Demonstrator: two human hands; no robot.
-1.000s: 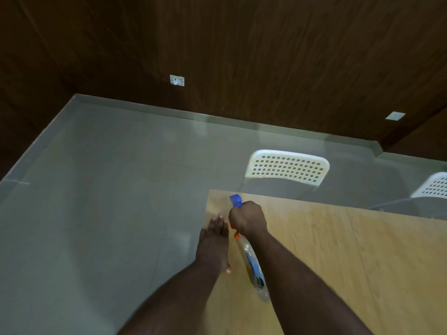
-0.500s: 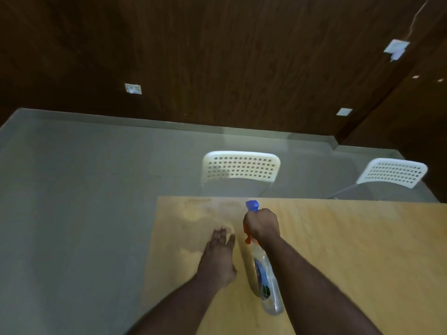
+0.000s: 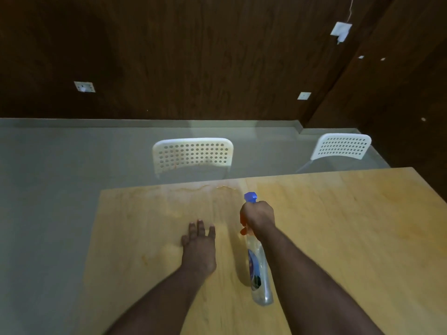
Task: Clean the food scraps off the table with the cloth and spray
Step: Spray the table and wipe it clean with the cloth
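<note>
Right hand [image 3: 258,215] clamped on the spray [image 3: 257,269] neck, nozzle aimed 12 o'clock, prob to wet more table [image 3: 350,238]. Left hand [image 3: 198,247] at 9 o'clock of it, flat, fingers straight, steadying. Wet patch [image 3: 193,201] beyond. No cloth or scraps visible. Chair [image 3: 192,154] farther back.

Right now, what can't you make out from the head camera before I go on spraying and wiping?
- Cloth: none in view; left hand lies flat on the table, and its palm hides anything beneath.
- Food scraps: none distinguishable; only faint wet streaks near the far edge.
- Spray bottle: right hand covers the trigger; label blurred.
- Table's near and right parts: cut off by the frame edges.
</note>
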